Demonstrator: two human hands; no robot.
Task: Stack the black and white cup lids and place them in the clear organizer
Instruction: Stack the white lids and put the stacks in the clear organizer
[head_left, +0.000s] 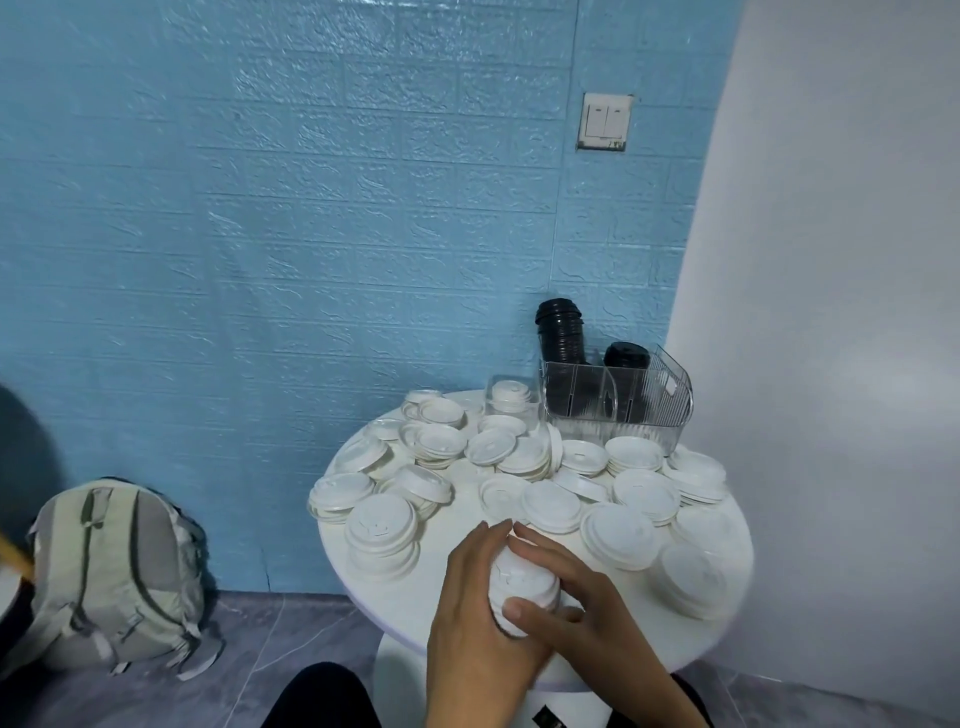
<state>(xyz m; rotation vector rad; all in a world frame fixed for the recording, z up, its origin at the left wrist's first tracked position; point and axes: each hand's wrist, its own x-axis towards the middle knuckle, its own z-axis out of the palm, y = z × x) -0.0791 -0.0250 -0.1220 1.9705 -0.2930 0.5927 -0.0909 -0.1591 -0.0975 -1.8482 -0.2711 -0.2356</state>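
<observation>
Both hands wrap around a stack of white lids (524, 584) at the near edge of the round white table (415, 587). My left hand (475, 618) grips the stack from the left; my right hand (576, 587) curls over its top and right side. Several loose white lids and short stacks (550, 506) cover the tabletop. The clear organizer (623, 410) stands at the table's far right and holds two stacks of black lids (560, 338). A small clear box (511, 397) with white lids sits left of it.
A grey and beige backpack (117, 577) leans on the floor against the blue wall at the left. A white wall rises close on the right of the table. My dark-trousered knees (322, 699) are under the table's near edge.
</observation>
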